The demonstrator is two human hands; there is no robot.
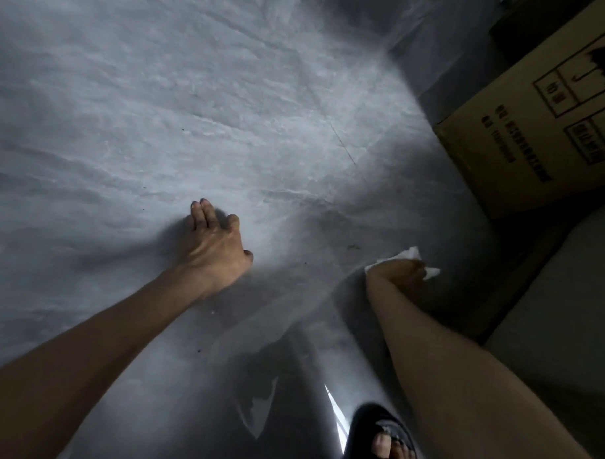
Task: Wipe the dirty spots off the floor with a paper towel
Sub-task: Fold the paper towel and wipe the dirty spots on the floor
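Observation:
The floor (161, 121) is glossy grey marble-look tile. My left hand (215, 243) rests flat on it with fingers spread, holding nothing. To the right, my right hand (400, 274) is closed around a crumpled white paper towel (408, 253) and presses it to the floor; bits of towel stick out above and right of the fist. A small brownish dirty spot (353, 246) lies on the tile between my hands, just left of the towel. Tiny dark specks (199, 352) dot the floor near my left forearm.
A brown cardboard box (551, 135) with printed handling symbols stands at the right. Below it is a grey cushioned surface (565, 324). My foot in a dark sandal (386, 441) is at the bottom, right of centre.

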